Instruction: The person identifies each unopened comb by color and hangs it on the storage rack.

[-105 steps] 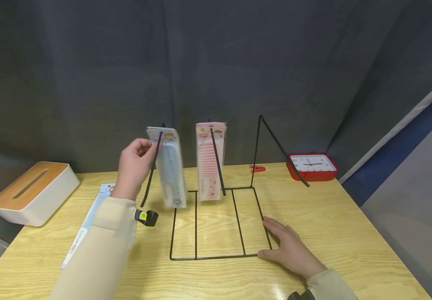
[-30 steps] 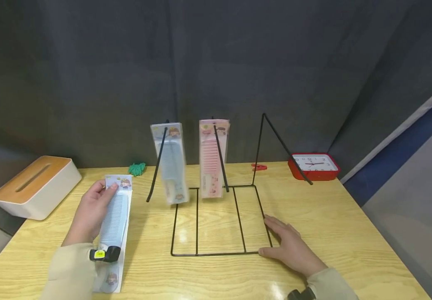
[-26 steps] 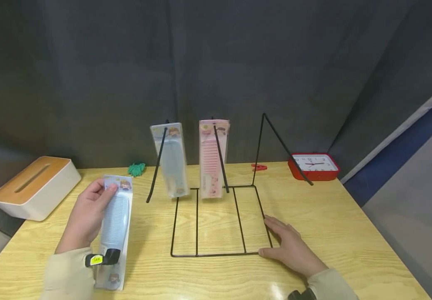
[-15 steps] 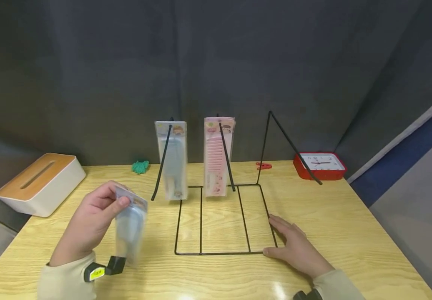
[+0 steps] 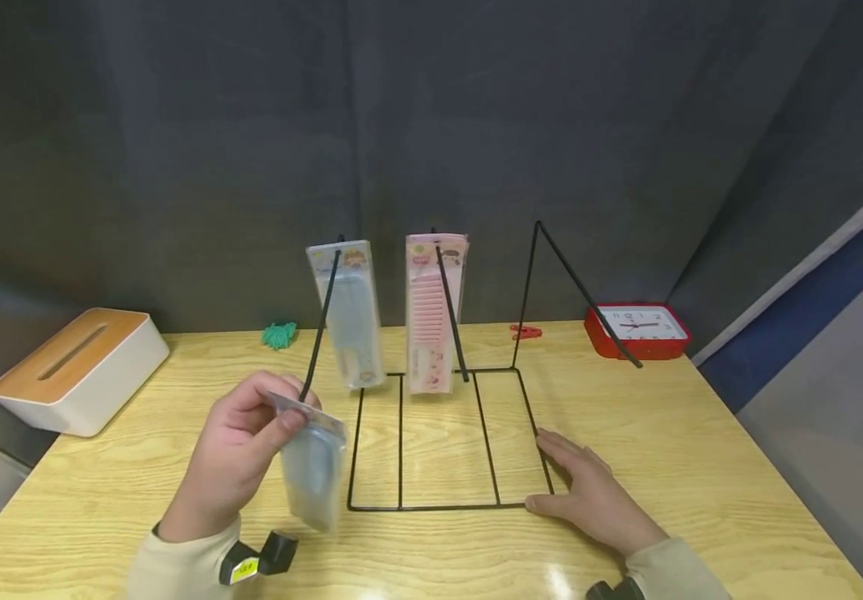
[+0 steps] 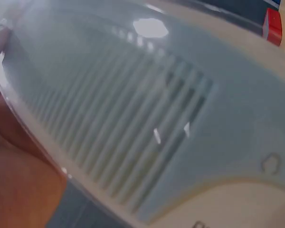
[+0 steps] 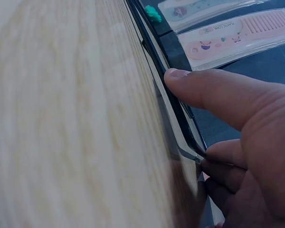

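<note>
My left hand pinches a packaged blue comb by its top edge, thumb in front. The pack hangs tilted, its top right at the lower tip of the left hook. In the left wrist view the comb's teeth fill the frame behind clear plastic. Another blue comb pack hangs farther up that hook, and a pink comb pack hangs on the middle one. At the front right corner of the black wire rack, my right hand rests with fairly straight fingers, thumb touching the front rail.
The rack's right hook bears nothing. Behind it lie a red clip and a red clock. A white tissue box with wooden lid stands at left, a green bundle at the back. A dark curtain closes the rear.
My left hand has left the hanging blue pack, picked up the blue comb pack from the table at left, and carried it right to the left hook's tip. The right hand stays at the rack's corner.
</note>
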Available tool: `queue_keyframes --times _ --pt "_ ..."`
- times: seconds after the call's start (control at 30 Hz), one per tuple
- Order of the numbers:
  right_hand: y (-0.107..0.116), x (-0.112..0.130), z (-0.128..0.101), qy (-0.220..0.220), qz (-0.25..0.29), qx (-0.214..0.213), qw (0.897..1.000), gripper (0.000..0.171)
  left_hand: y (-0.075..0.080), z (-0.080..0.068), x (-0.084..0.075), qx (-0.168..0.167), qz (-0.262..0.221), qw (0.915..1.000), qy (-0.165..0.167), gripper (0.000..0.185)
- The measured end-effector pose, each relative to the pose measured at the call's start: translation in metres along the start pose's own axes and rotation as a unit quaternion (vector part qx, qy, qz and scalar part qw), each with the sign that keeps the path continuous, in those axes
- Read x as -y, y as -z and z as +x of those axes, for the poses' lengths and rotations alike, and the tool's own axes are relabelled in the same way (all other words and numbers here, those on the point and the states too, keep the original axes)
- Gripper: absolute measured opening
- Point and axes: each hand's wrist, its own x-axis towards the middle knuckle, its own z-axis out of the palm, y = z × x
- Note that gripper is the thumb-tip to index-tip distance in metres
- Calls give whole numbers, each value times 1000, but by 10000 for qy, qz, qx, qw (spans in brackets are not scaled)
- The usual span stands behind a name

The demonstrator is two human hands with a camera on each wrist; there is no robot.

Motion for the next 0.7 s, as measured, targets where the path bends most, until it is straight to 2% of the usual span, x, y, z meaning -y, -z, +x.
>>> queue_keyframes --times 0.2,0.37,0.47,0.7 --pt "0 0 0 -25 -33 12 10000 96 -14 0 -4 -276 411 9987 -96 5" --pt "-1 0 1 -68 -11 33 10000 96 -21 0 -7 -683 372 9958 -486 11" --pt "0 0 2 -67 -21 37 10000 96 -21 1 -7 -780 304 9942 -677 17" --pt "0 0 1 -57 -1 17 10000 96 -22 2 -4 -921 634 9927 -463 34"
